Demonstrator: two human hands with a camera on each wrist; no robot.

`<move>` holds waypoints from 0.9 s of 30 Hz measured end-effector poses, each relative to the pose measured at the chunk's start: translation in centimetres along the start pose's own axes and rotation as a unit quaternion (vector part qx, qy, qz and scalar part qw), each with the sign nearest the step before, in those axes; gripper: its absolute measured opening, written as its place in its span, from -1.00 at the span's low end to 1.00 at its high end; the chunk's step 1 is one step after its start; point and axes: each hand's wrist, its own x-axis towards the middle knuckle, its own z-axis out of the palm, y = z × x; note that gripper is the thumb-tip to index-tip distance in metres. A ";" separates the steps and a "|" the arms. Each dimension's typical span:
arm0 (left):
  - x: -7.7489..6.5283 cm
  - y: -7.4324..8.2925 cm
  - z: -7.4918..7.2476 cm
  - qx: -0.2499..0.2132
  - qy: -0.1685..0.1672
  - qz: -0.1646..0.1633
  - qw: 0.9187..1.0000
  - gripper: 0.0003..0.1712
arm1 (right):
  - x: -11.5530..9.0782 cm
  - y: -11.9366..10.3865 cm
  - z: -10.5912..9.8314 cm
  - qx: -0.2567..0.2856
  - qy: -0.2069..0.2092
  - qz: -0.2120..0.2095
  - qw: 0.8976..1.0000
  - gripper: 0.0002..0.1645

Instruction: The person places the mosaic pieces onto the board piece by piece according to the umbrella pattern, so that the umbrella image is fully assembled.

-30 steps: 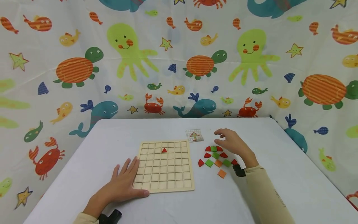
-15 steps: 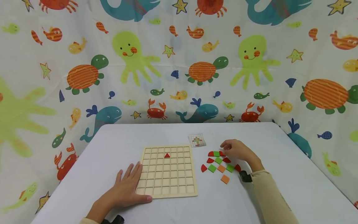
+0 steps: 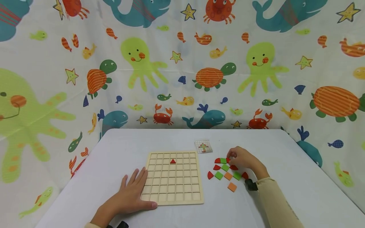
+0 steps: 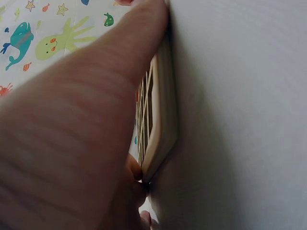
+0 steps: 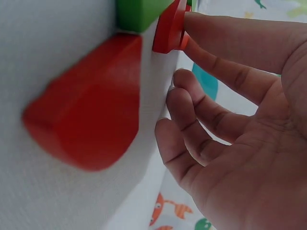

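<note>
My left hand point(image 3: 129, 193) rests with straight, spread fingers along the left edge of a square wooden grid board point(image 3: 174, 183); its thumb lies by the near edge. One red triangle point(image 3: 172, 161) sits in a cell of the board's upper part. To the right of the board, my right hand point(image 3: 242, 158) pinches a small red curved-edge piece point(image 5: 168, 28) between thumb and index finger at the top row of loose pieces. Its other fingers are curled. Close by in the right wrist view are another red piece point(image 5: 91, 115) and a green piece point(image 5: 139, 14).
Loose green squares point(image 3: 218, 175), orange squares point(image 3: 232, 187) and red curved pieces point(image 3: 210, 175) lie right of the board. A small pattern card point(image 3: 203, 146) lies behind them on the white table point(image 3: 159, 137). A sea-animal curtain point(image 3: 182, 104) hangs behind.
My right hand has come down from above the pieces, and its thumb and index finger have closed on a red piece. The head view has tilted slightly up. My left hand stays on the board.
</note>
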 end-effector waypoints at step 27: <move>0.1 0.5 -0.2 -0.001 -0.004 0.000 1.000 0.61 | 0.4 0.7 0.1 -0.022 0.000 -0.043 0.999 -0.82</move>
